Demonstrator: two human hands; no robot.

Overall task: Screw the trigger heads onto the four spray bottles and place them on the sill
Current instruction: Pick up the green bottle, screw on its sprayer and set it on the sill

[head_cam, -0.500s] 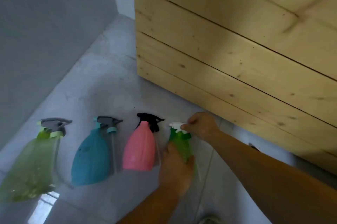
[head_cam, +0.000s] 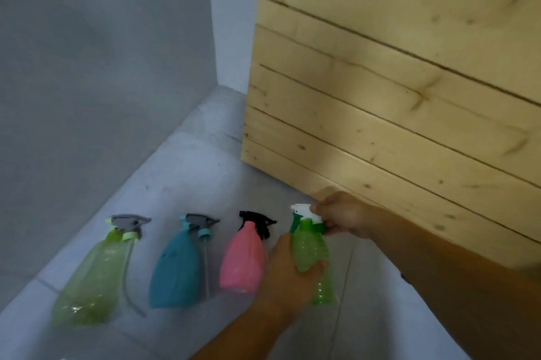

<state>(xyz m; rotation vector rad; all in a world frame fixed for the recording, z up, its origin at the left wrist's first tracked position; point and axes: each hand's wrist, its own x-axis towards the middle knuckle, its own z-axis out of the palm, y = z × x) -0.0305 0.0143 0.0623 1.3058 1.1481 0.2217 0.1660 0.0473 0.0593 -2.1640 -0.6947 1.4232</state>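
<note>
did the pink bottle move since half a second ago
No. The pink bottle lies between the teal bottle and the green bottle held by both hands, as before; only the camera shifted.

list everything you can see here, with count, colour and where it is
dark green bottle: 1, green, far right of the row, held in both hands
white trigger head: 1, white with a green collar, on the dark green bottle's neck
pink bottle: 1, pink with a black head, lying second from right
teal bottle: 1, teal with a grey head, lying second from left
lime bottle: 1, pale green with a grey head, lying far left
wooden panel: 1, pale planks, upper right
floor: grey
left hand: around the bottle body
right hand: on the trigger head
</note>
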